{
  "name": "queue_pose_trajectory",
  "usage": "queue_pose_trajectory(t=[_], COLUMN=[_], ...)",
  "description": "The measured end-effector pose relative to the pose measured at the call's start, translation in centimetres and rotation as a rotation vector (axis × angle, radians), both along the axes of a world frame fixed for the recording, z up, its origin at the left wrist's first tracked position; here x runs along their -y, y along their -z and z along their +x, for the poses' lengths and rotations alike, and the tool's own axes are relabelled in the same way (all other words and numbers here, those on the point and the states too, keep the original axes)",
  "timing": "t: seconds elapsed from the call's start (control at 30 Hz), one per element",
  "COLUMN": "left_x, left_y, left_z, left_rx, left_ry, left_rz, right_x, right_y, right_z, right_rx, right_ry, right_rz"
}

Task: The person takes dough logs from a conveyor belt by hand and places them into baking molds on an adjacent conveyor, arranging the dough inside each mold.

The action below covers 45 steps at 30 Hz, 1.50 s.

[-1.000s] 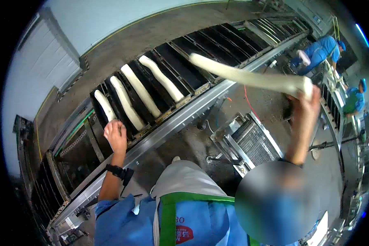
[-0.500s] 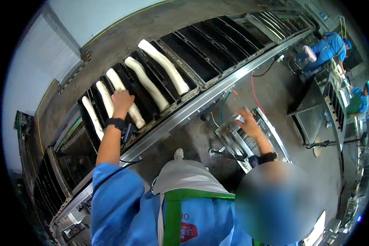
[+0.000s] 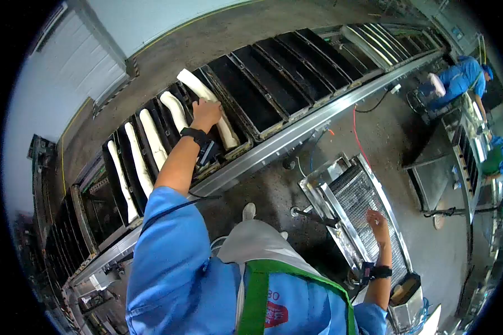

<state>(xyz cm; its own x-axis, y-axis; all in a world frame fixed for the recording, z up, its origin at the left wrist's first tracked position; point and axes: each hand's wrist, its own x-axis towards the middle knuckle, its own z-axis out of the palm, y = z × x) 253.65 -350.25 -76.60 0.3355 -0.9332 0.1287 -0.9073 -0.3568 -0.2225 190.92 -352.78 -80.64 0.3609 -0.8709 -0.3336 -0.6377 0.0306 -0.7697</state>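
My left hand (image 3: 207, 113) is closed over the middle of a long cream-white strip (image 3: 226, 134), which lies in a black tray and whose exact kind I cannot make out. Both ends of this strip show, one on each side of the hand. To its left, more pale strips lie in neighbouring trays: a curved one (image 3: 174, 110) partly hidden by my forearm, a straighter one (image 3: 152, 134), and others further left. My right hand (image 3: 378, 226) hangs over a narrow textured metal conveyor (image 3: 349, 190), fingers loosely bent, with nothing visible in it.
The long line of black trays (image 3: 274, 84) runs along a metal rail (image 3: 296, 137) towards the upper right. Thin strips lie in the far trays (image 3: 377, 42). A red hose (image 3: 356, 128) trails across the floor. Two co-workers (image 3: 458, 78) in blue are at a metal table on the right.
My left hand has moved right, from the middle strip to the rightmost one. My right hand has moved right and back towards me, its fingers less spread. The view has shifted slightly.
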Motion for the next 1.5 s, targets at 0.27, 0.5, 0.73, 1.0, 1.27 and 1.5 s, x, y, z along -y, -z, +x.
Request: queue_pose_trajectory(t=[0.27, 0.5, 0.73, 1.0, 1.27, 1.5], left_x=[-1.5, 3.7, 3.9, 4.0, 7.9, 11.3], left_y=[-3.3, -5.1, -1.7, -1.6, 1.8, 0.5], left_z=[0.1, -10.0, -8.7, -8.5, -9.0, -12.1], left_rx=[-0.199, -0.231, -0.524, -0.841, -1.219, -1.227], left_ry=[-0.214, -0.265, -0.451, -0.382, -0.338, -0.364], left_rz=[0.468, 0.145, -0.04, -0.358, -0.373, -0.404], right_x=[1.5, -1.3, -3.4, -3.9, -0.9, 5.5], right_y=[-0.2, -1.5, -5.4, -3.8, -6.3, -10.8], right_z=[-8.4, -17.1, -22.1, -18.6, -22.4, -24.0], right_rx=[-0.181, -1.192, -1.246, -1.067, -1.284, -0.937], right_ry=[0.122, 0.25, 0.369, 0.148, 0.33, 0.416], right_rz=[-0.108, 0.104, 0.18, -0.365, -0.136, -0.284])
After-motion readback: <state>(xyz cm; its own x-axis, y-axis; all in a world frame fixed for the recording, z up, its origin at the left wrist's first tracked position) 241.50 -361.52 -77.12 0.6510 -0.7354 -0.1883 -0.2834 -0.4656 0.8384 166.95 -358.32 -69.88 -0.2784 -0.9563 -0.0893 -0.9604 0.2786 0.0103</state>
